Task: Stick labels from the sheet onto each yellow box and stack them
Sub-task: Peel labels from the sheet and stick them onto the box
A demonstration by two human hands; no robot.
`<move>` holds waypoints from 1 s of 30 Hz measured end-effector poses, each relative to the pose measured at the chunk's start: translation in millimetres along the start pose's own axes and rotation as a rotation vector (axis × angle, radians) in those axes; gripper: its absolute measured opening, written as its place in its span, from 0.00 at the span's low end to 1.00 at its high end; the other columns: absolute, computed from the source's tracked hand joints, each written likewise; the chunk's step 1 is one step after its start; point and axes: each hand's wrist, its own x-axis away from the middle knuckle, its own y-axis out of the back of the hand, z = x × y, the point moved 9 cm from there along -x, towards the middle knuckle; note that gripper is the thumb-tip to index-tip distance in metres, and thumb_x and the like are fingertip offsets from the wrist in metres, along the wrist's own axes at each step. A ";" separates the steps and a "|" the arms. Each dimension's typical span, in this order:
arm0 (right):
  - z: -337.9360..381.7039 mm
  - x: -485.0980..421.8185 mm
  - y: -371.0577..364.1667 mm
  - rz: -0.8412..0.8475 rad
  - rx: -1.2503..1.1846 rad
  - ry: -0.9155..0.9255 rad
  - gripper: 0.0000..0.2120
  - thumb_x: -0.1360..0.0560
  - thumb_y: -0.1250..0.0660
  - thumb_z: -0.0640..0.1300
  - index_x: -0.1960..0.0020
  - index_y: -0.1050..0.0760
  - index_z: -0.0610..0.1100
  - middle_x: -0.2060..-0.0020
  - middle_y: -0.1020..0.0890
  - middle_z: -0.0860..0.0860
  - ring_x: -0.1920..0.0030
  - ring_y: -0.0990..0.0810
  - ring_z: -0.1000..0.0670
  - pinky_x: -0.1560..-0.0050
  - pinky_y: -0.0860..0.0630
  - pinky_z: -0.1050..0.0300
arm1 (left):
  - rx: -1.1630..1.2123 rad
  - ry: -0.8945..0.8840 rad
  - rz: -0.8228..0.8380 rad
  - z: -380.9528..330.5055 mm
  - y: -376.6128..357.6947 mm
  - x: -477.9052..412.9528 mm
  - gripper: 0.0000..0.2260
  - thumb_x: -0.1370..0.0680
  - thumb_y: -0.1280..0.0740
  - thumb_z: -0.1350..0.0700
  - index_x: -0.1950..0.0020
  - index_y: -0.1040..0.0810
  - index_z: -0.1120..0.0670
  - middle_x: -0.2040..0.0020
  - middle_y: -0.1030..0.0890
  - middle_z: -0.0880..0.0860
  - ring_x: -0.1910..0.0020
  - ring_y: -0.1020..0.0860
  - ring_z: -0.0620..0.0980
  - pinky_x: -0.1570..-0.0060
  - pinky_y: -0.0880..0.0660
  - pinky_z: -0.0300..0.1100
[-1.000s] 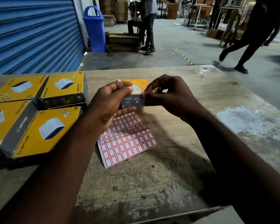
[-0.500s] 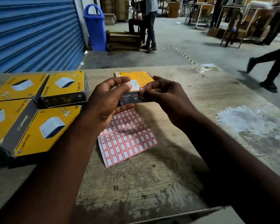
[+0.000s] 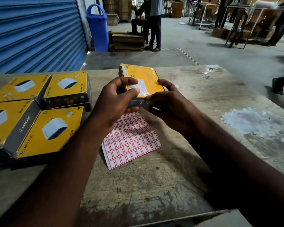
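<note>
While the left hand (image 3: 115, 102) and right hand (image 3: 167, 104) hold it above the table (image 3: 195, 95), the yellow box (image 3: 143, 76) shows a white printed panel, too small to read. Fingers of both hands curl round its sides. The right thumb presses a red-edged label (image 3: 148, 96) at the dark near edge. Beneath lies the label sheet (image 3: 131, 138) of red-bordered blanks. At left, other yellow boxes (image 3: 51, 130) read LAPCARE and TRIO.

I grip a yellow box (image 3: 143, 76) in my left hand (image 3: 115, 104) and right hand (image 3: 169, 104), above the label sheet (image 3: 131, 141). My right thumb seems to press a label (image 3: 148, 96) onto its near edge. Other boxes (image 3: 51, 128) lie left.
</note>
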 end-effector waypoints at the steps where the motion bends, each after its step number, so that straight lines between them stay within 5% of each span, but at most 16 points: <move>1: -1.2 -0.2 1.8 -0.019 -0.008 -0.006 0.35 0.31 0.34 0.26 0.31 0.34 0.51 0.47 0.18 0.41 0.53 0.16 0.45 0.53 0.19 0.52 | -0.004 -0.003 0.000 0.3 -1.5 0.5 0.09 0.21 0.31 0.59 0.42 0.21 0.50 0.48 0.21 0.50 0.57 0.17 0.47 0.62 0.19 0.41; 7: -5.8 0.6 9.7 -0.097 -0.105 -0.066 0.34 0.35 0.39 0.24 0.36 0.31 0.50 0.57 0.19 0.40 0.58 0.19 0.44 0.60 0.22 0.55 | -0.027 -0.026 0.033 0.1 -10.3 4.8 0.09 0.21 0.31 0.61 0.43 0.21 0.51 0.49 0.20 0.50 0.59 0.16 0.45 0.62 0.19 0.42; 12: -3.8 2.9 15.0 -0.131 -0.024 -0.055 0.14 0.31 0.39 0.28 0.55 0.29 0.45 0.56 0.19 0.42 0.57 0.19 0.42 0.65 0.23 0.57 | -0.031 -0.022 0.059 2.4 -16.5 6.0 0.08 0.21 0.31 0.61 0.44 0.21 0.51 0.48 0.20 0.48 0.58 0.15 0.48 0.61 0.18 0.45; 18: -1.3 -0.4 10.4 -0.036 0.044 -0.017 0.15 0.26 0.29 0.42 0.43 0.31 0.48 0.48 0.17 0.44 0.57 0.17 0.47 0.59 0.21 0.57 | 0.015 0.015 0.036 4.4 -8.7 2.8 0.09 0.21 0.31 0.61 0.42 0.21 0.51 0.49 0.20 0.50 0.59 0.15 0.47 0.61 0.18 0.43; 23: 0.2 -0.5 10.7 -0.068 0.080 0.035 0.33 0.30 0.28 0.29 0.32 0.37 0.49 0.50 0.17 0.43 0.56 0.17 0.47 0.53 0.21 0.54 | 0.071 0.063 0.052 9.6 -6.5 0.5 0.09 0.21 0.32 0.61 0.43 0.21 0.50 0.48 0.20 0.51 0.58 0.15 0.48 0.61 0.19 0.42; 30: 3.9 2.3 12.6 -0.114 0.070 0.135 0.24 0.24 0.30 0.36 0.34 0.37 0.46 0.54 0.17 0.43 0.59 0.17 0.47 0.56 0.19 0.54 | 0.100 0.097 0.082 15.9 -7.6 -1.8 0.10 0.21 0.32 0.59 0.41 0.21 0.50 0.44 0.20 0.54 0.54 0.15 0.52 0.61 0.19 0.43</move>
